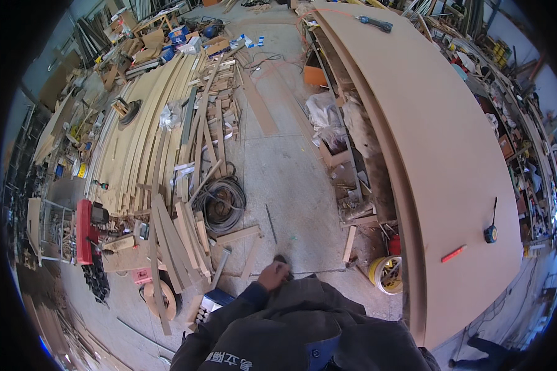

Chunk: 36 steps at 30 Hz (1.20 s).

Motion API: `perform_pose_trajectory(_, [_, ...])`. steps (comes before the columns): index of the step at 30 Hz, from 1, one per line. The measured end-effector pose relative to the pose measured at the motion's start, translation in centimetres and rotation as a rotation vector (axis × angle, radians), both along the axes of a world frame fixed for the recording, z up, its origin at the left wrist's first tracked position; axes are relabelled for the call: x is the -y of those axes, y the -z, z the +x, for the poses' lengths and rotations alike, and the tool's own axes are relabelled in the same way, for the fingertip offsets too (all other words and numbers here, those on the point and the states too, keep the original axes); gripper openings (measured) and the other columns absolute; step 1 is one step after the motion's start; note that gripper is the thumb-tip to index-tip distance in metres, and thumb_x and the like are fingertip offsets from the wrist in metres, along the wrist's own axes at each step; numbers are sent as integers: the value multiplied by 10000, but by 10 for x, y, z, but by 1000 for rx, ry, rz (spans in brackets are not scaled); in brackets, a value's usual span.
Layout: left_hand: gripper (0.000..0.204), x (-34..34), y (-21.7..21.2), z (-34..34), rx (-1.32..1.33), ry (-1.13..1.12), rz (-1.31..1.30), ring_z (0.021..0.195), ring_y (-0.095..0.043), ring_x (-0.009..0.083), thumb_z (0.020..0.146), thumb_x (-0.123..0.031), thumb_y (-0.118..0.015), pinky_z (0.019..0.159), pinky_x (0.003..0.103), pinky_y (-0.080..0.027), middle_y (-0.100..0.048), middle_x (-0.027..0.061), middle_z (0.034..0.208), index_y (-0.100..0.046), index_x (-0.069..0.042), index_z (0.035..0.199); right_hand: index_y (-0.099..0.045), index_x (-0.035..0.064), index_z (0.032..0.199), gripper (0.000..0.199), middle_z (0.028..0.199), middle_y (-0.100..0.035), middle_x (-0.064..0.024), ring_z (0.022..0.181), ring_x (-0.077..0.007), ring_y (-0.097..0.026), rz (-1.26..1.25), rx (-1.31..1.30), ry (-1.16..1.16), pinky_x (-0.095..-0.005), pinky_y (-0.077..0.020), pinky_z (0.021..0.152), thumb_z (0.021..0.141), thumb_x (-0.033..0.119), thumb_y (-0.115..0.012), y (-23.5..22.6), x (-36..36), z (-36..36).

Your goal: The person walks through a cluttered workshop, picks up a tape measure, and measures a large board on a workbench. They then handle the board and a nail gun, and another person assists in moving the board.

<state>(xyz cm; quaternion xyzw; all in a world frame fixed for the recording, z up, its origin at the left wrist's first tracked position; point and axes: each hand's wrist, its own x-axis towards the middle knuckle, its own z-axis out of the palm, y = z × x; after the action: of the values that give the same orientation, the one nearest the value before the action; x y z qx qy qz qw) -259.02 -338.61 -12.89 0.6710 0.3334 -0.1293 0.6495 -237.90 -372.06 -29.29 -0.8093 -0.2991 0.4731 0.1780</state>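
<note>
My left hand (273,276) is low in front of my dark jacket, its fingers curled in. Whatever it may hold is hidden. Just past the fingers shows a small dark rounded shape, perhaps a shoe tip (280,258). My right hand is out of sight; the jacket (278,334) covers the lower middle. To my right lies a long brown panel (439,154), stacked over another board. On it rest a red marker or pencil (453,253), a tape measure (491,234) and, at the far end, a blue-grey hand tool (375,23).
A yellow-rimmed bucket (388,274) stands beside the panel's near left edge. Left of the concrete floor (284,185) are a coil of cable or hose (223,203), loose wood strips (167,238), a pile of long pale boards (145,130) and a red machine (85,232).
</note>
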Motion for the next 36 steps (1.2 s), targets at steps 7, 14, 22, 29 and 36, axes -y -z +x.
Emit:
perform_pose_trajectory(7, [411,-145,-21,61,42,-220,-47,735,-666,166,962,-356,-593,660,289,-535,-688,126,893,-598,26,1114,-702,72,1025,413,1091,-698,-155,1052,-333,-647,70,178,203,-428,-494,922,966,393,-450,53,20,11])
perform_pose_trajectory(14, [440,-237,40,120,-71,-220,-117,759,-690,199,962,-381,-601,685,311,-550,-703,153,926,-583,25,1133,-701,61,993,381,1087,-695,-158,1045,-335,-645,41,239,132,-414,-492,932,957,349,-453,69,-96,129])
perform_pose_trajectory(22, [391,-374,-4,278,-33,-463,-100,722,-681,201,980,-335,-601,638,321,-553,-699,144,907,-576,30,1118,-647,26,929,210,905,-701,-149,743,-243,-676,300,30,249,-379,-555,682,925,202,-534,-57,-361,368])
perform_pose_trajectory(29, [349,-479,-10,420,40,-423,-72,699,-657,164,991,-313,-587,618,292,-538,-683,106,833,-613,33,1032,-630,-22,1057,276,936,-711,-123,691,-176,-671,528,-381,743,-302,-566,597,969,217,-526,-163,-537,541])
perform_pose_trajectory(36, [396,-599,6,592,-15,-101,128,697,-657,156,987,-344,-587,626,302,-535,-693,106,846,-608,38,1086,-470,-30,1334,407,983,-700,-191,731,-210,-681,730,-519,1115,-335,-594,621,1000,198,-525,-199,-647,654])
